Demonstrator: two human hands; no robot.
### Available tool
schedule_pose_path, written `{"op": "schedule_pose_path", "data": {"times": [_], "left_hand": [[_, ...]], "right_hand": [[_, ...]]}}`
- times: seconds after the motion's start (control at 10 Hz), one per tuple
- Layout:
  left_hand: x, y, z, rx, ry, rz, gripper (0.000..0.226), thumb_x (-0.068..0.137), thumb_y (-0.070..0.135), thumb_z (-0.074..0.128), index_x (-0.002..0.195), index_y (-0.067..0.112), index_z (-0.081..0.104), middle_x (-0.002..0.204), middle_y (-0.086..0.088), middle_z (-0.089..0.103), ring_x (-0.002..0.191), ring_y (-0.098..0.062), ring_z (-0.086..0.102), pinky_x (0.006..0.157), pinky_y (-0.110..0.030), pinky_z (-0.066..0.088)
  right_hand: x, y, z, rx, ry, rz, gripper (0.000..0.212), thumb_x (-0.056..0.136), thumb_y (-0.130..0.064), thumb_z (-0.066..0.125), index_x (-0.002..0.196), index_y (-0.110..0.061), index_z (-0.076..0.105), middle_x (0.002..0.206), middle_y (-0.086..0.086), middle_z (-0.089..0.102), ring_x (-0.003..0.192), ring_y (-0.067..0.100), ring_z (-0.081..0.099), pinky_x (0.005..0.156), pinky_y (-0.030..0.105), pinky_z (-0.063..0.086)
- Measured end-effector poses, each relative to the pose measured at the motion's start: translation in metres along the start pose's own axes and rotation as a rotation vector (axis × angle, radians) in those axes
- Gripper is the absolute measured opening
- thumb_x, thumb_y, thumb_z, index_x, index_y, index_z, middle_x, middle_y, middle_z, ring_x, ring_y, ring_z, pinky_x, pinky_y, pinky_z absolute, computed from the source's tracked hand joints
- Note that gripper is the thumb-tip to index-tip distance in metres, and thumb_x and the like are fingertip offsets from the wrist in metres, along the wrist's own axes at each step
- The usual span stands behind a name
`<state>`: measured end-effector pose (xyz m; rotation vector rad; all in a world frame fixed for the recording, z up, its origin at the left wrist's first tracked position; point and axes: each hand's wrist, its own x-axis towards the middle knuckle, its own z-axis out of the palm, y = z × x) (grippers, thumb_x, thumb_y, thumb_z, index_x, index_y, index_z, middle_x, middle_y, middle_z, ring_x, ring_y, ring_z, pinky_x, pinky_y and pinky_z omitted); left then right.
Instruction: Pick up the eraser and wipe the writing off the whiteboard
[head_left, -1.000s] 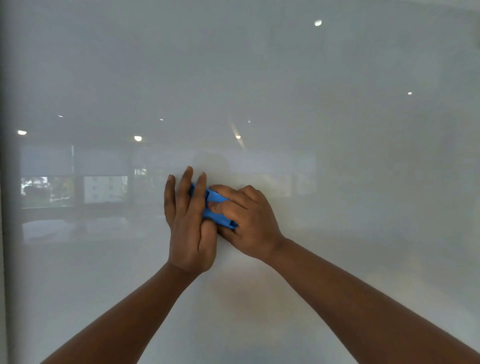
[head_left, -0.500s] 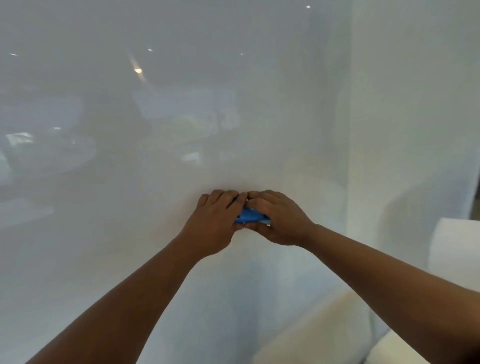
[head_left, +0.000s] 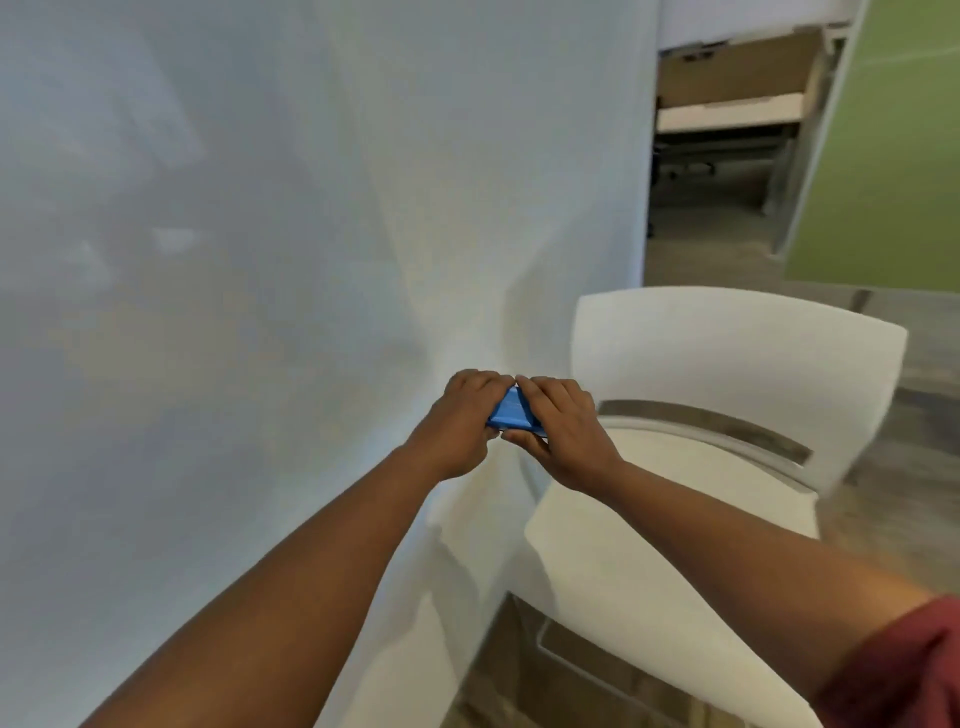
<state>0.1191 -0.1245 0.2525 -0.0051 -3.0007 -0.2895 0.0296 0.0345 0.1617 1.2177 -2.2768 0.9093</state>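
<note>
Blue eraser (head_left: 511, 414) pinched between left hand (head_left: 458, 426) and right hand (head_left: 563, 434), pressed against the whiteboard (head_left: 260, 260) near its right edge. Fingers (head_left: 540, 387) of both hands curled closed over the eraser, fingertips meeting above it. Just right of the eraser, a white chair (head_left: 727, 353). Red sleeve (head_left: 904, 670) on the right arm. No writing visible on the board.

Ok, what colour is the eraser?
Blue; the eraser shows between both hands in the head view.

Glossy whiteboard (head_left: 260, 260), smooth blue plastic eraser (head_left: 511, 411), matt white plastic chair (head_left: 727, 353).
</note>
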Motion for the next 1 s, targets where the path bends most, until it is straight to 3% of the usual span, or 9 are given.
{"op": "schedule_pose_path", "data": {"times": [0.3, 0.5, 0.8, 0.9, 1.0], "left_hand": [[0.084, 0.073, 0.238, -0.091, -0.338, 0.217, 0.067, 0.098, 0.008, 0.058, 0.156, 0.02, 0.026, 0.152, -0.002, 0.035, 0.143, -0.023, 0.03, 0.109, -0.041, 0.046], [0.102, 0.083, 0.355, -0.138, -0.504, 0.279, 0.071, 0.097, 0.001, 0.053, 0.159, 0.021, 0.023, 0.154, -0.002, 0.033, 0.144, -0.024, 0.028, 0.109, -0.042, 0.044], [0.098, 0.078, 0.408, -0.168, -0.559, 0.267, 0.074, 0.095, -0.002, 0.052, 0.159, 0.018, 0.022, 0.159, -0.003, 0.033, 0.148, -0.025, 0.027, 0.115, -0.043, 0.04], [0.104, 0.076, 0.403, -0.148, -0.534, 0.266, 0.072, 0.098, 0.014, 0.05, 0.161, 0.019, 0.014, 0.167, -0.002, 0.023, 0.156, -0.027, 0.016, 0.125, -0.043, 0.026], [0.111, 0.082, 0.372, -0.16, -0.371, 0.212, 0.068, 0.103, 0.031, 0.043, 0.161, 0.018, 0.011, 0.169, -0.002, 0.016, 0.158, -0.024, 0.01, 0.127, -0.04, 0.011]], "right_hand": [[-0.167, 0.167, 0.02, -0.147, -0.292, 0.326, 0.072, 0.101, -0.06, 0.038, 0.148, -0.006, 0.041, 0.137, 0.016, 0.056, 0.117, 0.035, 0.056, 0.099, 0.051, 0.05], [-0.251, 0.229, 0.062, -0.148, -0.38, 0.399, 0.059, 0.106, -0.043, 0.039, 0.149, -0.002, 0.039, 0.142, 0.02, 0.052, 0.121, 0.036, 0.053, 0.102, 0.05, 0.049], [-0.291, 0.252, 0.096, -0.11, -0.507, 0.449, 0.055, 0.108, -0.04, 0.039, 0.151, -0.005, 0.04, 0.153, 0.016, 0.047, 0.142, 0.037, 0.043, 0.117, 0.049, 0.039], [-0.284, 0.25, 0.088, -0.153, -0.449, 0.5, 0.062, 0.108, -0.053, 0.025, 0.155, -0.013, 0.036, 0.161, 0.008, 0.038, 0.151, 0.028, 0.032, 0.119, 0.046, 0.035], [-0.257, 0.247, 0.072, -0.149, -0.353, 0.708, 0.067, 0.106, -0.056, 0.019, 0.158, -0.015, 0.027, 0.167, 0.005, 0.027, 0.155, 0.023, 0.022, 0.123, 0.042, 0.024]]}}
